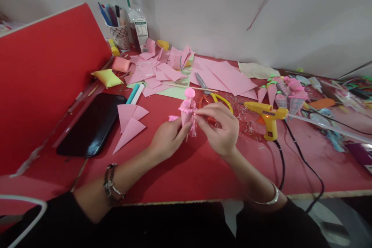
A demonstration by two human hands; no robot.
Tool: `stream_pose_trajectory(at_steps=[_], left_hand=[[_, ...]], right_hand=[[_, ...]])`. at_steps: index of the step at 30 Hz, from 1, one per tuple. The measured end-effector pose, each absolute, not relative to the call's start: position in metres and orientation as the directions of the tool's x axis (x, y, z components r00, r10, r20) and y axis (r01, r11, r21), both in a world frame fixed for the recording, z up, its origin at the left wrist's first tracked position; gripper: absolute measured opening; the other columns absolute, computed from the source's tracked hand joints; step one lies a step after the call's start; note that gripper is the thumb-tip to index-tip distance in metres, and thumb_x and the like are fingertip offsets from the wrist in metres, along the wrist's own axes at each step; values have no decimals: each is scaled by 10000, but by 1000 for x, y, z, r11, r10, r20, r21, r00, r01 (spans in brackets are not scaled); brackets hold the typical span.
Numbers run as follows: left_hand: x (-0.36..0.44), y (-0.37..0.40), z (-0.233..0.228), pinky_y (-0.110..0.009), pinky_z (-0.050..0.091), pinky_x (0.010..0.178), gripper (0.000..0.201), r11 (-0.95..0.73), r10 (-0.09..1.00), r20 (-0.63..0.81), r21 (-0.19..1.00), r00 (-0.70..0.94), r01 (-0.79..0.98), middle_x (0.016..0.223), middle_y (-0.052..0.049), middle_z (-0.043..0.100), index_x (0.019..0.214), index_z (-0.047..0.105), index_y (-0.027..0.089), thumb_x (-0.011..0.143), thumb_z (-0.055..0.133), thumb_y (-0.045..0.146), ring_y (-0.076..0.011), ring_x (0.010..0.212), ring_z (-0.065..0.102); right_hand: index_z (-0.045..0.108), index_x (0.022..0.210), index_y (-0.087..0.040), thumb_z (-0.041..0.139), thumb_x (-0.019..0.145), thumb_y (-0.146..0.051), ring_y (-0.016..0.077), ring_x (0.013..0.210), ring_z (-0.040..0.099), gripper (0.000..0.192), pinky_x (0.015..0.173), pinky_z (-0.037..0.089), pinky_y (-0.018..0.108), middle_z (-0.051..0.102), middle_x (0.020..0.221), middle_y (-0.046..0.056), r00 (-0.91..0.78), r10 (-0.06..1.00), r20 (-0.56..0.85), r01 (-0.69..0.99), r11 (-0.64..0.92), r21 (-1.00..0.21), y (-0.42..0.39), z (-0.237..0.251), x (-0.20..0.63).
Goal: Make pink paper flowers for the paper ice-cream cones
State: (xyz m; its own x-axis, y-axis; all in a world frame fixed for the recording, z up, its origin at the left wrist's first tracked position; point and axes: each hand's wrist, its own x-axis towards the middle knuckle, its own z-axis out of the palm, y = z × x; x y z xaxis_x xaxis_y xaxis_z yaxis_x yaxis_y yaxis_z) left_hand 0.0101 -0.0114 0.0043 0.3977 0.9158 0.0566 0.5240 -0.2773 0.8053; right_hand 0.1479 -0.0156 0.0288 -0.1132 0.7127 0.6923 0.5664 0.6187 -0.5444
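My left hand (pixel 168 138) is closed round a small pink paper cone (pixel 186 118), held upright over the red table. A ruffled pink trim runs round the cone's rim, and a round pink piece (pixel 190 93) stands above it. At the rim's right side, the thumb and fingertips of my right hand (pixel 220 127) are pinched together; what is between them is too small to tell. Beside the cone, close to both hands, shows a shiny clear wrapper (pixel 193 130). Scissors with yellow handles (pixel 222 100) lie just behind my right hand, partly covered by it.
A yellow glue gun (pixel 269 118) with a black cord lies to the right. Finished cones (pixel 290 95) cluster behind it. Pink paper scraps (pixel 154 71) cover the back. Pink cut pieces (pixel 130 126) and a black phone (pixel 93 126) lie left, near a red upright panel (pixel 49 81).
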Motion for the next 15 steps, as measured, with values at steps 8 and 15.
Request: stream_pose_trajectory(at_steps=[8, 15], left_hand=[[9, -13, 6, -232, 329, 502, 436, -296, 903, 56, 799, 426, 523, 520, 3, 534, 540, 460, 168, 854, 259, 394, -117, 484, 488], [9, -13, 6, -235, 330, 507, 424, -299, 903, 61, 799, 426, 521, 535, 0, 537, 552, 458, 168, 852, 259, 392, -117, 488, 486]], right_hand=[[590, 753, -212, 581, 720, -120, 103, 644, 517, 99, 610, 441, 266, 557, 684, -22, -123, 699, 705, 571, 630, -526, -13, 27, 146], [572, 795, -228, 587, 710, -142, 101, 639, 503, 121, 594, 435, 255, 525, 667, -38, -137, 736, 663, 537, 618, -575, -13, 29, 147]])
